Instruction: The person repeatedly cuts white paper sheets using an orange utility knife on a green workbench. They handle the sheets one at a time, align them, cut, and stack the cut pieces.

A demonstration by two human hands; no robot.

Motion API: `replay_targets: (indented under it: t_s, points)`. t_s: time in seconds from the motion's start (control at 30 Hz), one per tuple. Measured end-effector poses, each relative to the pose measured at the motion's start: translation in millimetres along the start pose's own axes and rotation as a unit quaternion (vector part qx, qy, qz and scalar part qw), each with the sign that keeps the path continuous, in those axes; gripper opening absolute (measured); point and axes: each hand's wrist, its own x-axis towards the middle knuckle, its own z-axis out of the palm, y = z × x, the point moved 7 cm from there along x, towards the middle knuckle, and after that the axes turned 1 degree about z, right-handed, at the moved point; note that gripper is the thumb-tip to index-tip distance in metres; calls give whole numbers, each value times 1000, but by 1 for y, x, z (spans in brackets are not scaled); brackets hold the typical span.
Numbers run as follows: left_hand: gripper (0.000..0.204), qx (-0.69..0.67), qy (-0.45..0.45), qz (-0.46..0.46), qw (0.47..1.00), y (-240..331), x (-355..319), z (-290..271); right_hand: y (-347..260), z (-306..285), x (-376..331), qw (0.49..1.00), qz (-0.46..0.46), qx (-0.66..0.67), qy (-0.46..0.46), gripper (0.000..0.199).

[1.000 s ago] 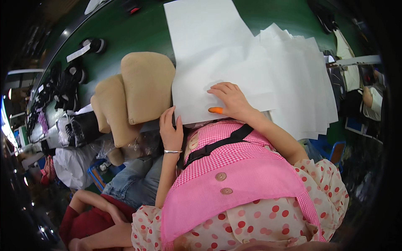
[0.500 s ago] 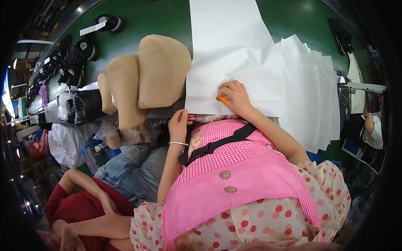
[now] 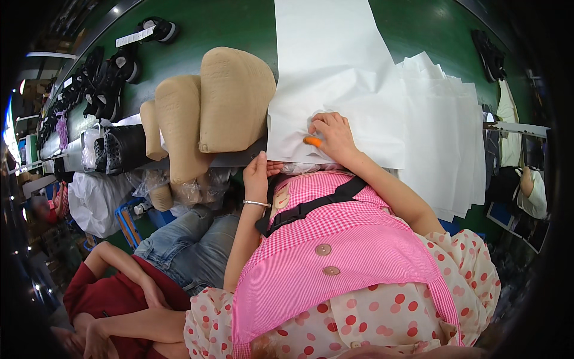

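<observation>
A large white sheet of paper [image 3: 326, 54] reaches from the near table edge to the far side, creased in its near half. My right hand [image 3: 335, 139] rests on it with bent fingers, the thumb held apart from them. An orange cover [image 3: 312, 142] sits on that thumb. At the sheet's near left corner is my left hand [image 3: 258, 175], its thumb raised beside the edge and its fingers stretched right along the near edge. Both hands look open; whether the left fingertips touch the paper is hard to see.
Several tan foot-shaped forms [image 3: 236, 102] stand left of the sheet. A fanned stack of white sheets [image 3: 439, 137] lies on the right. Black shoes [image 3: 107, 90] line the green table [image 3: 239, 24] at left; another shoe [image 3: 487, 54] is far right. A person in red [image 3: 131, 281] sits close at left.
My left thumb has come off the sheet's corner, and its fingers have straightened. My right fingers have shifted slightly left and spread a little from the thumb.
</observation>
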Motion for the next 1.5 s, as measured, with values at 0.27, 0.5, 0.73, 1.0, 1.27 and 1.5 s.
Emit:
replay_targets:
  t_s: [0.27, 0.5, 0.73, 1.0, 1.27, 1.5]
  points:
    - [38, -14, 12, 5, 1000, 0, -1, 0, 14, 1, -1, 998, 16, 59, 8, 12]
    - [30, 12, 6, 14, 1000, 2, -2, 6, 12, -9, 2, 994, 5, 109, -6, 11]
    - [16, 464, 125, 259, 838, 64, -37, 13, 19, -31, -4, 997, 16, 73, 1, 12]
    - [65, 649, 67, 324, 685, 79, -35, 62, 49, -153, -52, 979, 56, -7, 198, 14]
    - [74, 646, -24, 337, 685, 65, -26, 70, 123, -196, -197, 933, 343, -7, 110, 18]
    - [70, 637, -57, 349, 685, 61, -15, 76, 126, -159, -236, 930, 364, -58, 10, 42]
